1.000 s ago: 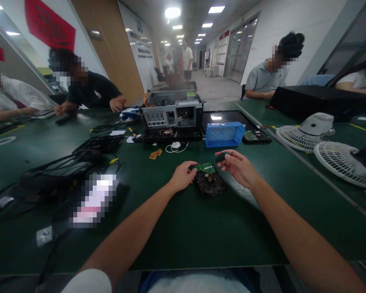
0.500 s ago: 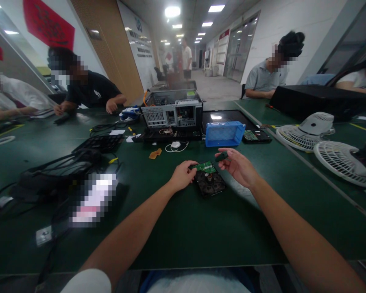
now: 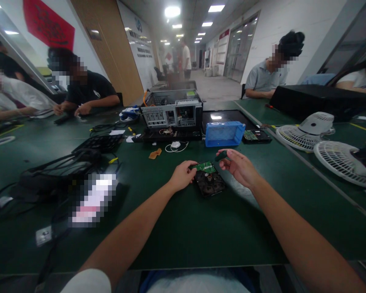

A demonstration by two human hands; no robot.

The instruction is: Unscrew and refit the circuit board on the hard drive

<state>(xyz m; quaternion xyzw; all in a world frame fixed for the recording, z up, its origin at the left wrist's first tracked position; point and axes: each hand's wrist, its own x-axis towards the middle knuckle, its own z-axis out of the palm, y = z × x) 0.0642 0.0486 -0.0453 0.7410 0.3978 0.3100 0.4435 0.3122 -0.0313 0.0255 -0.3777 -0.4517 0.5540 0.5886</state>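
Note:
A hard drive (image 3: 210, 185) lies on the green table with its green circuit board (image 3: 205, 167) facing up at the far end. My left hand (image 3: 183, 176) grips the drive's far left corner, thumb and fingers closed on it. In my right hand (image 3: 239, 167) is a small screwdriver (image 3: 221, 155), its dark handle pinched between thumb and fingers. The tool slants down to the left toward the board's right edge. I cannot make out whether its tip touches the board.
Beyond the drive stand a blue plastic bin (image 3: 225, 134) and an opened computer case (image 3: 172, 114). Another hard drive (image 3: 256, 136) lies right of the bin. White fan parts (image 3: 338, 160) are at the right. A black bag (image 3: 57, 175) and a lit phone (image 3: 94, 199) lie left.
My hands, the screwdriver and the drive stay almost in place. Across the table at left, a person in black has drawn one hand in toward the other.

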